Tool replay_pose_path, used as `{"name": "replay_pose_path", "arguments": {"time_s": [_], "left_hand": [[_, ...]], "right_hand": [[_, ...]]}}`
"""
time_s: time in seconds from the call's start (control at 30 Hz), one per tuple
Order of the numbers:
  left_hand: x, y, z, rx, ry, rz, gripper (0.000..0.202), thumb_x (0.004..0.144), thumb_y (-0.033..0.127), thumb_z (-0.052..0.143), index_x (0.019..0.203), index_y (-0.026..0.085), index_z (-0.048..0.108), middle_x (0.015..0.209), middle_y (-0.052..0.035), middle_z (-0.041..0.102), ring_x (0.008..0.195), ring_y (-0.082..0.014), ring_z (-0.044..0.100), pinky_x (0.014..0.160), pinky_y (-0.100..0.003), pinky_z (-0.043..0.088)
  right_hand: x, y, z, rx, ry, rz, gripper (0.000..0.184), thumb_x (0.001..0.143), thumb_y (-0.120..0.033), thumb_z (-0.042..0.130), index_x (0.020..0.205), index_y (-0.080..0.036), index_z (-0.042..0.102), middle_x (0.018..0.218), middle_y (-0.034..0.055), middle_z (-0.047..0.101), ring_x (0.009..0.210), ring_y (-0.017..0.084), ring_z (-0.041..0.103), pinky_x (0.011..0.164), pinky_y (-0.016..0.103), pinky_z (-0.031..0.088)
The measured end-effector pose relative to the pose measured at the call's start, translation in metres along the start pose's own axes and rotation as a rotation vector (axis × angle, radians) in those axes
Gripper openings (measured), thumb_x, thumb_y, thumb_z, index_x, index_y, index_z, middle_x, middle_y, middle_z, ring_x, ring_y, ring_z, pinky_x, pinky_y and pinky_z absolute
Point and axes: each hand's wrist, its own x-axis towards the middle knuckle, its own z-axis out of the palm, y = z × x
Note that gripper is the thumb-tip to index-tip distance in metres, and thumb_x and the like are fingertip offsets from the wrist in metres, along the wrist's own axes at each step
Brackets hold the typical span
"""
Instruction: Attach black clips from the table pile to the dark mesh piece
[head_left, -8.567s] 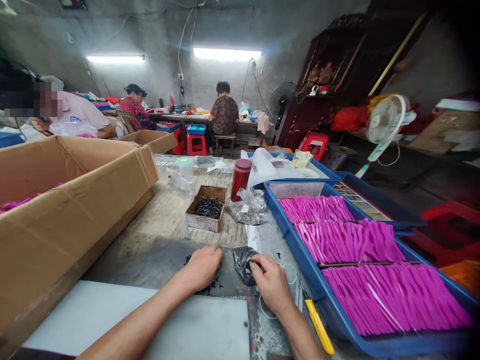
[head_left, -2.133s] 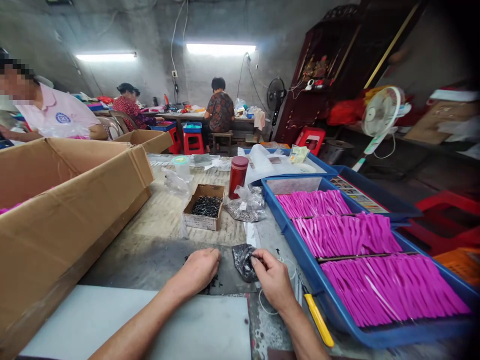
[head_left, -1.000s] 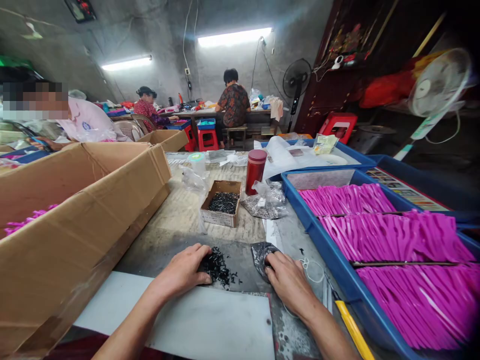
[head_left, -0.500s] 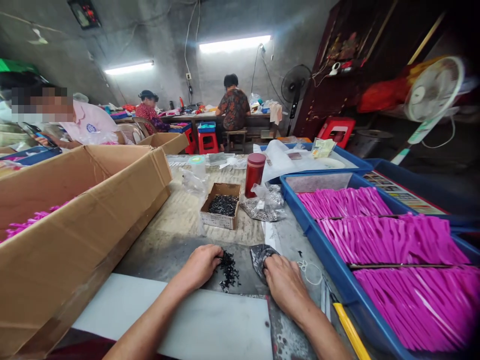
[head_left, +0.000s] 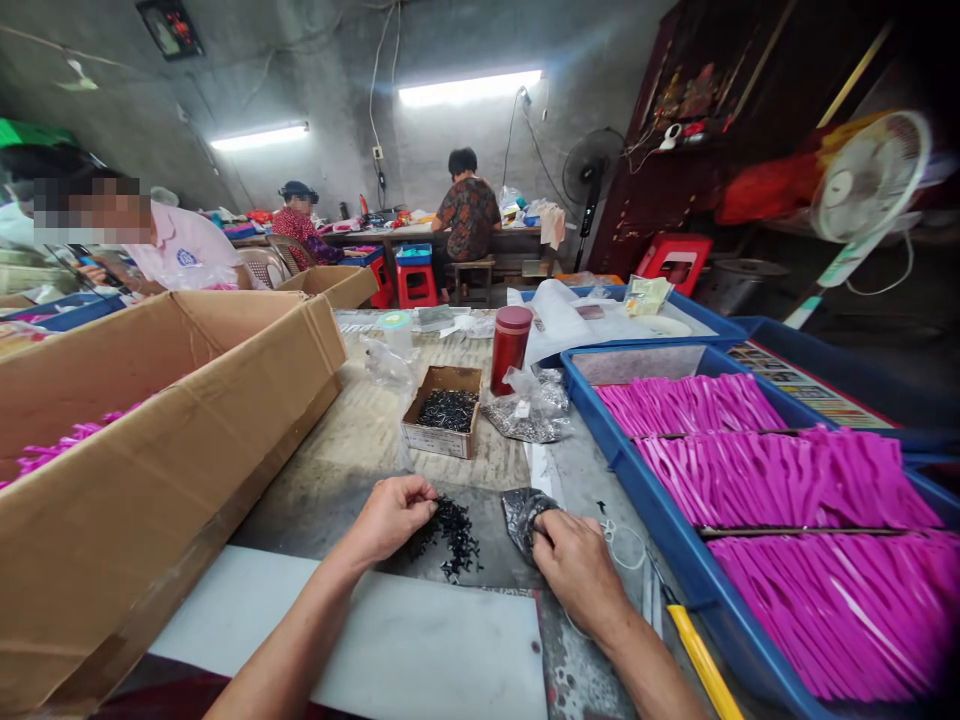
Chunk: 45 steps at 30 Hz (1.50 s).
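Observation:
My left hand is at the left edge of a loose pile of small black pieces on the dark tabletop. Its thumb and fingertips are pinched together, and what is between them, if anything, is too small to make out. To the right of the pile lies a small clear plastic bag with dark contents. My right hand has its curled fingers on the bag's right side, gripping it; the fingertips are partly hidden. A white board lies under my left forearm.
Beyond my hands stands a small carton of dark metal pins, beside a red canister and a bag of metal bits. A big cardboard box flanks the left. Blue tray with magenta strips and a yellow-handled tool line the right.
My left hand has drawn slightly left and up from the black pile, showing more of it. My right hand has shifted slightly right, still at the bag.

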Motion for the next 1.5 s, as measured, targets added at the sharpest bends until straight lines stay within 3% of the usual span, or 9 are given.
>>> {"name": "replay_pose_path", "arguments": {"time_s": [0.13, 0.3, 0.43, 0.67, 0.83, 1.07, 1.27, 1.5], "left_hand": [[0.004, -0.001, 0.002, -0.284, 0.010, -0.114, 0.006, 0.059, 0.019, 0.048, 0.058, 0.013, 0.047, 0.047, 0.0060, 0.043, 0.040, -0.0059, 0.040, 0.040, -0.016, 0.033], [0.002, 0.011, 0.004, -0.423, -0.089, -0.113, 0.003, 0.059, 0.016, 0.046, 0.062, 0.015, 0.044, 0.052, 0.0047, 0.049, 0.042, -0.0054, 0.042, 0.040, -0.015, 0.035], [0.002, 0.019, 0.015, -0.377, -0.187, -0.107, 0.003, 0.061, 0.016, 0.045, 0.064, 0.015, 0.045, 0.053, 0.0048, 0.050, 0.041, -0.0049, 0.043, 0.038, -0.014, 0.031], [0.009, 0.023, 0.039, -0.255, -0.185, 0.013, 0.004, 0.063, 0.018, 0.047, 0.062, 0.014, 0.048, 0.045, 0.0065, 0.042, 0.041, -0.0060, 0.040, 0.040, -0.015, 0.029], [0.005, 0.033, 0.043, -0.195, -0.204, 0.131, 0.006, 0.069, 0.019, 0.041, 0.065, 0.016, 0.046, 0.050, 0.0066, 0.039, 0.046, -0.0064, 0.037, 0.044, -0.016, 0.029], [0.001, 0.041, 0.048, -0.077, -0.206, 0.241, 0.007, 0.068, 0.013, 0.040, 0.065, 0.016, 0.045, 0.052, 0.0068, 0.034, 0.049, -0.0065, 0.031, 0.046, -0.016, 0.026], [-0.003, 0.042, 0.052, -0.003, -0.214, 0.258, 0.009, 0.066, 0.012, 0.042, 0.062, 0.015, 0.049, 0.048, 0.0072, 0.031, 0.046, -0.0063, 0.030, 0.045, -0.016, 0.024], [-0.004, 0.038, 0.051, 0.051, -0.207, 0.324, 0.010, 0.065, 0.009, 0.042, 0.064, 0.014, 0.051, 0.049, 0.0074, 0.032, 0.047, -0.0063, 0.030, 0.046, -0.016, 0.025]], "right_hand": [[0.001, 0.000, 0.001, 0.064, 0.076, -0.011, 0.017, 0.065, -0.011, 0.036, 0.054, -0.018, 0.047, 0.050, 0.0000, 0.055, 0.051, 0.013, 0.049, 0.058, 0.025, 0.029], [0.002, -0.005, -0.006, 0.131, 0.090, 0.050, 0.015, 0.063, -0.014, 0.037, 0.052, -0.020, 0.046, 0.046, -0.0015, 0.050, 0.051, 0.014, 0.048, 0.053, 0.023, 0.032], [0.002, -0.007, -0.010, 0.217, 0.065, 0.114, 0.014, 0.062, -0.015, 0.038, 0.052, -0.020, 0.046, 0.046, -0.0026, 0.048, 0.048, 0.012, 0.046, 0.048, 0.021, 0.032], [0.002, -0.007, -0.010, 0.355, 0.054, 0.180, 0.012, 0.062, -0.015, 0.040, 0.058, -0.019, 0.051, 0.047, -0.0039, 0.049, 0.045, 0.011, 0.045, 0.043, 0.019, 0.033], [0.002, -0.006, -0.011, 0.467, 0.083, 0.199, 0.019, 0.064, -0.015, 0.041, 0.072, -0.016, 0.058, 0.056, -0.0009, 0.057, 0.048, 0.012, 0.049, 0.047, 0.020, 0.038], [-0.001, -0.010, -0.014, 0.617, 0.103, 0.150, 0.018, 0.065, -0.014, 0.042, 0.071, -0.016, 0.059, 0.064, 0.0015, 0.060, 0.059, 0.013, 0.054, 0.056, 0.022, 0.043], [-0.003, -0.015, -0.017, 0.750, -0.040, 0.094, 0.016, 0.068, -0.013, 0.043, 0.073, -0.017, 0.058, 0.064, -0.0001, 0.057, 0.061, 0.012, 0.052, 0.057, 0.021, 0.041], [-0.006, -0.011, -0.010, 0.844, -0.177, 0.114, 0.014, 0.066, -0.009, 0.043, 0.074, -0.018, 0.049, 0.058, -0.0047, 0.043, 0.054, 0.009, 0.042, 0.052, 0.019, 0.036]]}}
